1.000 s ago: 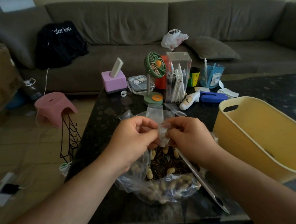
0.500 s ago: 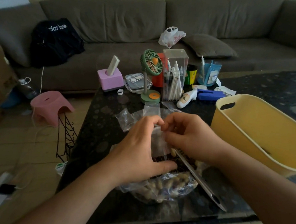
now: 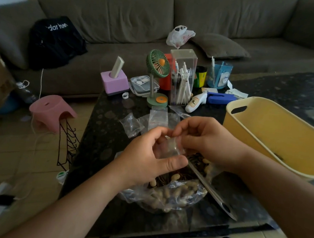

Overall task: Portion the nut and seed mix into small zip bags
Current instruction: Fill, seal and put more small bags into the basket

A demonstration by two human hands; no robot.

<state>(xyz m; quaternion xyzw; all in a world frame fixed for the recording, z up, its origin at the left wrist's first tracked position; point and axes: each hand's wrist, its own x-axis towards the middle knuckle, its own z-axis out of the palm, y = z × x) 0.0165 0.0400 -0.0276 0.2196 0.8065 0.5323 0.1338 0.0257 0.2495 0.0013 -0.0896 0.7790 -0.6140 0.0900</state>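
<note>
Small zip bag (image 3: 172, 147) pinched between both hands' fingers (image 3: 177, 128)

Small zip bag (image 3: 172, 147): clear glossy plastic, crinkled. Big nut bag (image 3: 165, 199): same shiny film. Table (image 3: 103, 133): dark polished stone, speckled. Tub (image 3: 273, 138): matt yellow plastic. Sofa (image 3: 107, 20): matt grey-brown cloth. Stool (image 3: 49, 111): smooth pink plastic.

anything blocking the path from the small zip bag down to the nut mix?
Nothing visible. Both the left hand and right hand pinch the small zip bag directly above the open big bag of nut and seed mix. The metal scoop lies across the mix's right edge, off to the side.
</note>
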